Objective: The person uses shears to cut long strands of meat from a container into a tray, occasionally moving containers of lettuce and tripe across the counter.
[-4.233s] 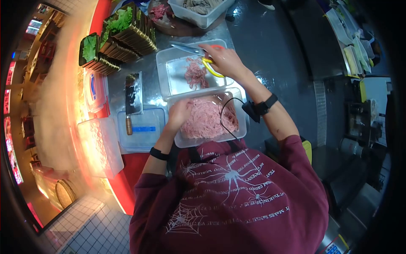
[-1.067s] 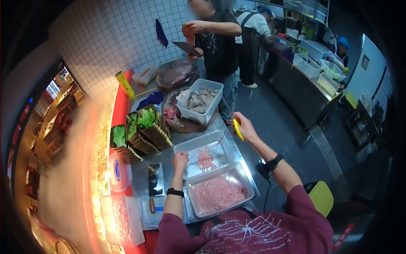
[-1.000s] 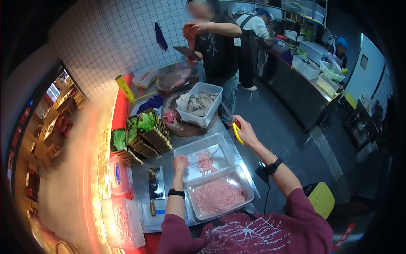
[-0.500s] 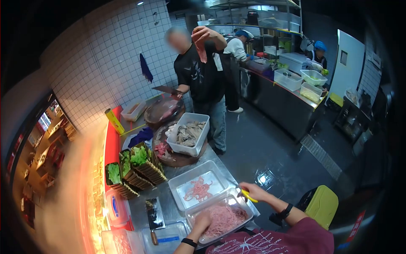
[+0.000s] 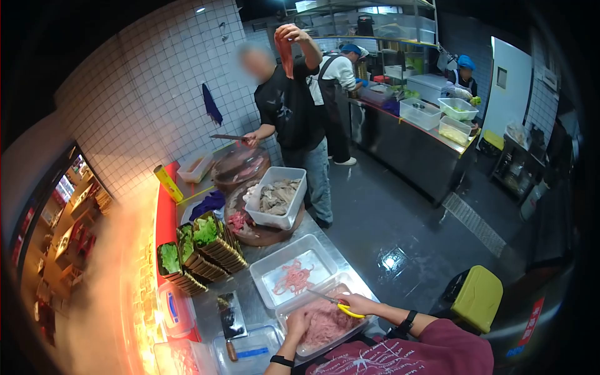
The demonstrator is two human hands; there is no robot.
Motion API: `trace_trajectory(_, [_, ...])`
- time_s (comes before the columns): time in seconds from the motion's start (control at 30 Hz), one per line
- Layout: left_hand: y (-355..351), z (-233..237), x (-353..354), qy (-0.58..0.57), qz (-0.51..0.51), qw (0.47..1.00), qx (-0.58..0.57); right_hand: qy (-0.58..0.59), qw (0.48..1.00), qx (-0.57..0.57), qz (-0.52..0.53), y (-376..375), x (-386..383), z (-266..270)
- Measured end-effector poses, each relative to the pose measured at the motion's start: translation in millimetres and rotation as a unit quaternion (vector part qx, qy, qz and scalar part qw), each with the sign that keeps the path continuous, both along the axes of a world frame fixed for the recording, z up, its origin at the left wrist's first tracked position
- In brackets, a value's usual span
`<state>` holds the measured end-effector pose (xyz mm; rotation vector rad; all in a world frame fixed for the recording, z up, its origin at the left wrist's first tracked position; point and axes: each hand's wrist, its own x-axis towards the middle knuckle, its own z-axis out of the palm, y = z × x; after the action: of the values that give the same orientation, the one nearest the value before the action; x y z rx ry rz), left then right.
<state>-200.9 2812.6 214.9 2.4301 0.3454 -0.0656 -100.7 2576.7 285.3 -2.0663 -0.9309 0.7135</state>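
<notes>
In my right hand (image 5: pixel 356 304) is a pair of scissors with yellow handles (image 5: pixel 350 310), the blades pointing left over the rim between two plastic bins. My left hand (image 5: pixel 298 323) is in the near clear bin (image 5: pixel 350 342), its fingers closed on the pile of pale pink meat strips (image 5: pixel 331 325) and partly hidden by it. Just beyond stands a second clear bin (image 5: pixel 259 275) with a small heap of pink strips (image 5: pixel 294 278).
A cleaver (image 5: pixel 231 315) lies left of the bins beside a clear lid (image 5: pixel 256 344). Lettuce-topped trays (image 5: pixel 206 250) are stacked behind it. A grey-filled bin (image 5: pixel 294 215) sits on a round chopping board (image 5: pixel 250 236). Across the table, a co-worker (image 5: pixel 290 112) holds a knife and raised meat.
My right hand has moved left and down over the near bin, bringing the scissors blades into view. My left hand stays in the meat. The co-worker's raised hand shifted slightly.
</notes>
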Motion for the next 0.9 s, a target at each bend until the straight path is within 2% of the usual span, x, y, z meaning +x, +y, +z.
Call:
trace_trajectory(0.03, [0.3,-3.6,-3.8,-0.031,0.015,0.999,0.027,0.012,1.0,-0.011,-0.007,2.8,-3.0,-0.7])
trace_trajectory(0.07, [-1.1,4.2,-7.5,-0.029,0.019,0.999,0.026,-0.014,0.999,0.037,-0.01,6.2,-4.1,-15.6])
trace_trajectory(0.1, [-2.6,13.1,-9.1,-0.012,0.037,0.999,0.029,-0.013,0.999,0.036,-0.006,7.1,-5.1,-29.0])
trace_trajectory(0.2, [-1.6,19.2,-9.9,-0.015,0.049,0.998,0.021,-0.024,0.999,0.038,-0.015,20.0,-9.0,-20.5])
trace_trajectory(0.27, [-1.0,20.5,-10.0,-0.033,0.042,0.999,0.012,-0.018,0.998,0.032,-0.042,29.1,-17.1,7.0])
trace_trajectory(0.3, [-2.9,21.4,-10.5,-0.082,0.036,0.996,-0.016,-0.017,0.999,0.032,-0.041,33.4,-16.4,-7.1])
trace_trajectory(0.33, [-4.2,23.9,-10.7,-0.131,0.031,0.99,-0.043,0.0,0.995,0.093,-0.047,40.7,-14.2,-31.4])
trace_trajectory(0.37, [-6.8,38.7,-10.2,-0.131,0.032,0.99,-0.042,0.017,0.987,0.154,-0.054,46.5,-13.7,-37.3])
trace_trajectory(0.4, [-9.6,54.5,-10.0,-0.103,0.031,0.989,-0.103,0.015,0.988,0.145,-0.05,50.3,-13.2,-43.3])
trace_trajectory(0.43, [-11.1,64.5,-9.5,-0.075,0.028,0.983,-0.163,0.015,0.988,0.146,-0.049,54.0,-14.2,-30.6])
trace_trajectory(0.5, [-9.2,60.5,-7.6,-0.081,0.038,0.981,-0.171,0.018,0.99,0.143,-0.014,58.1,-19.7,5.1])
trace_trajectory(0.63, [-4.9,75.4,-3.5,-0.129,0.048,0.973,-0.188,0.015,0.986,0.16,-0.038,63.1,-24.3,18.9])
trace_trajectory(0.67, [-2.2,74.0,-1.6,-0.13,0.048,0.972,-0.187,0.046,0.989,0.129,-0.056,64.1,-22.2,14.6])
trace_trajectory(0.7, [1.8,69.8,2.0,-0.134,0.076,0.96,-0.233,0.046,0.989,0.129,-0.056,66.0,-18.1,9.4])
trace_trajectory(0.73, [5.5,64.2,3.7,-0.137,0.105,0.945,-0.279,0.032,0.984,0.158,-0.08,67.7,-15.1,2.9])
trace_trajectory(0.8, [11.6,55.9,7.2,-0.135,0.118,0.947,-0.266,0.001,0.978,0.175,-0.11,64.5,-19.8,25.1])
trace_trajectory(0.83, [11.2,53.7,4.6,-0.133,0.129,0.95,-0.252,-0.03,0.966,0.23,-0.112,66.5,-19.9,22.9])
trace_trajectory(0.9, [5.8,61.7,1.8,-0.165,0.121,0.941,-0.271,-0.028,0.982,0.161,-0.096,65.6,-15.4,30.6])
